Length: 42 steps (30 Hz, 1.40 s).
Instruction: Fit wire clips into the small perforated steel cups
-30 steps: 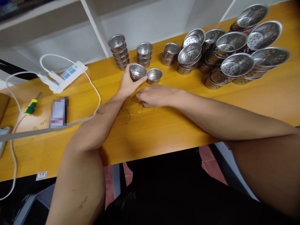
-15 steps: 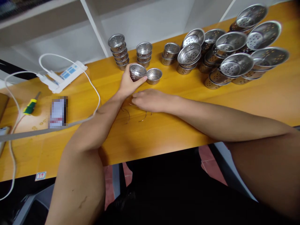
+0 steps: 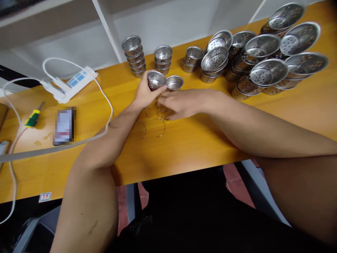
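Observation:
My left hand point(image 3: 144, 92) is wrapped round a small perforated metal cup point(image 3: 156, 79), tilting it slightly with its mouth up. Beside it stands a similar shallow cup point(image 3: 174, 82), partly covered by my right hand. My right hand point(image 3: 179, 103) is just in front of these cups, palm down, its bent fingers on a thin curved wire point(image 3: 163, 109). The fingertips hide part of that wire. More thin curved wires point(image 3: 164, 128) lie on the table close to my left forearm.
Stacked perforated cups point(image 3: 133, 58) and a shorter stack point(image 3: 163, 58) stand behind my hands. Many larger perforated cups point(image 3: 265, 75) crowd the right. Left on the table point(image 3: 147, 158) are a power strip point(image 3: 79, 82), cables, a screwdriver point(image 3: 32, 118) and a blurred phone point(image 3: 64, 125).
My right hand has moved right and slightly back, its fingers stretching out a little and uncovering several curved wires. My left hand keeps hold of the cup in nearly the same place.

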Motion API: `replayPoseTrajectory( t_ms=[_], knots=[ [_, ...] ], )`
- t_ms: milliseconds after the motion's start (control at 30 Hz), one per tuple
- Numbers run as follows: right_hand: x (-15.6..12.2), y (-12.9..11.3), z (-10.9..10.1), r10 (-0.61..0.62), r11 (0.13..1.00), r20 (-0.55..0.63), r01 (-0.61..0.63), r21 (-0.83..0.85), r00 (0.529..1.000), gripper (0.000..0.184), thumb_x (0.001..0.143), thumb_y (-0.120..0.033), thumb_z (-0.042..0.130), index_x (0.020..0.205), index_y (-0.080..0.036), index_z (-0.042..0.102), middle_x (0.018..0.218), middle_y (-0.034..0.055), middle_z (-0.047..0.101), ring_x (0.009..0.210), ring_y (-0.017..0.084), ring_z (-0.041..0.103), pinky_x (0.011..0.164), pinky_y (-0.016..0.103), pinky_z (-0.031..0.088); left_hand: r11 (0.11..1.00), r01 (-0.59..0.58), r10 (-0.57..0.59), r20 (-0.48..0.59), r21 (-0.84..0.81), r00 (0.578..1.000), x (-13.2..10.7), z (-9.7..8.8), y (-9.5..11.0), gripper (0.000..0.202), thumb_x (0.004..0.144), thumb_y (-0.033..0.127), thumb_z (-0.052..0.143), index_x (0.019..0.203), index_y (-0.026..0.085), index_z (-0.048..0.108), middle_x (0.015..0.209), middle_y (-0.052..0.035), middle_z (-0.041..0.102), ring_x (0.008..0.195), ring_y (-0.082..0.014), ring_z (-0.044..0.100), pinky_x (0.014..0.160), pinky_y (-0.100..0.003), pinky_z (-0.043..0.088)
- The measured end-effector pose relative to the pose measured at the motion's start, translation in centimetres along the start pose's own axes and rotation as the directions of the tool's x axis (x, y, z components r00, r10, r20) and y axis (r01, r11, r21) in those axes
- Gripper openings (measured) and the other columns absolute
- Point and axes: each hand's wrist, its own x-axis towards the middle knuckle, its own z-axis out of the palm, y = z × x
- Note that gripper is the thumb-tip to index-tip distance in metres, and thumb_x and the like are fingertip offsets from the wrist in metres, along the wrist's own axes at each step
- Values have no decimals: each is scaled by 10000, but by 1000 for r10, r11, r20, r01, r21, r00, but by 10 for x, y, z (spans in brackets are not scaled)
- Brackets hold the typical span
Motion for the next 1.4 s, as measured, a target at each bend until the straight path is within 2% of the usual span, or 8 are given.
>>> replayPoseTrajectory(
  t_ms=[167,333,500,600,800,1033,1267,1400],
  knots=[
    [4,0,1,88,995,60,-85,-44,994,95,1178,-78,901,1251,-21,919,1144,172,902,952,248,750,835,366,395,999,39,-39,-18,-10,999,0,-1,17,895,903,840,1127,1488,299,719,1488,-119,850,1542,-407,823,1518,-679,588],
    [10,-17,3,105,989,14,-103,-102,994,212,1230,8,718,1200,4,928,1070,215,894,874,234,757,763,377,362,999,43,-43,1,-17,999,-2,-3,28,848,935,824,1110,1480,302,723,1452,-105,843,1549,-402,809,1521,-690,574],
    [13,-20,9,187,982,-10,-187,-11,982,107,1134,46,850,1212,42,924,1143,275,912,990,310,840,808,376,414,999,51,-51,-2,-10,999,-3,-3,25,852,916,831,1119,1450,297,724,1449,-107,848,1537,-405,812,1500,-694,594],
    [13,-20,8,220,975,22,-220,-15,975,179,1110,-4,917,1278,54,935,1228,300,921,1069,352,863,827,376,437,999,40,-40,-4,-5,999,-2,-3,21,881,915,847,1109,1475,296,709,1471,-120,842,1520,-399,817,1479,-685,610],
    [15,-16,6,176,978,77,-166,-127,981,315,1135,-151,869,1413,-49,976,1268,256,938,1051,358,873,800,383,492,999,33,-33,-2,18,999,-2,-2,14,924,878,869,1122,1480,305,707,1493,-126,848,1512,-409,823,1463,-673,627],
    [14,-14,7,145,971,94,-124,-203,985,347,1195,-210,830,1457,-24,961,1348,273,933,1098,371,872,778,395,462,1000,12,-12,12,5,1000,-3,-1,10,883,911,798,1136,1510,310,708,1492,-116,845,1523,-406,822,1474,-683,619],
    [15,-13,11,138,986,40,-134,-101,990,241,1156,-83,902,1345,59,950,1282,321,923,1073,362,860,817,388,442,1000,-1,1,41,4,999,-2,-1,9,908,896,791,1145,1517,298,702,1495,-119,838,1501,-405,824,1461,-682,618],
    [9,-18,5,140,987,23,-138,-78,990,187,1174,33,810,1295,107,931,1193,327,912,993,323,839,802,402,409,1000,8,-9,55,9,998,-2,-2,10,936,860,807,1163,1497,299,703,1492,-117,845,1459,-391,837,1433,-656,640]
  ],
)
